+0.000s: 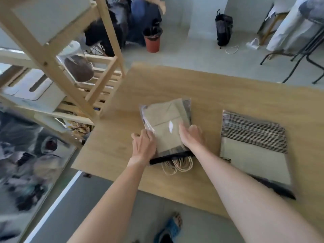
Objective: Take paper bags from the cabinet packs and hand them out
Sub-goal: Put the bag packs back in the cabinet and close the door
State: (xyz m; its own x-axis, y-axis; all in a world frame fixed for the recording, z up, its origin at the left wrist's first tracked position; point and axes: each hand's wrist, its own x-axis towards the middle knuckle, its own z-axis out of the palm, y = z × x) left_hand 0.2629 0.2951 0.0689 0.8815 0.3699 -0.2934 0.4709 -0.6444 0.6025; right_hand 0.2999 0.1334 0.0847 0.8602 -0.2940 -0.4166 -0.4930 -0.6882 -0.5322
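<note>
A clear plastic pack of brown paper bags (166,120) lies flat on the wooden table (228,95), with the bags' cord handles (177,166) sticking out of its near end past a black strip. My left hand (142,146) grips the pack's left edge. My right hand (192,135) presses on its right side, fingers spread over the plastic. A second, larger pack (252,148) with striped bag edges lies to the right on the table, untouched.
A light wooden shelf unit (57,67) with boxes and a jar stands at the left. A seated person (140,13), a red bin (152,39), a black bag (223,28) and a metal stool (301,50) are beyond the table. My sandalled foot (171,228) is below.
</note>
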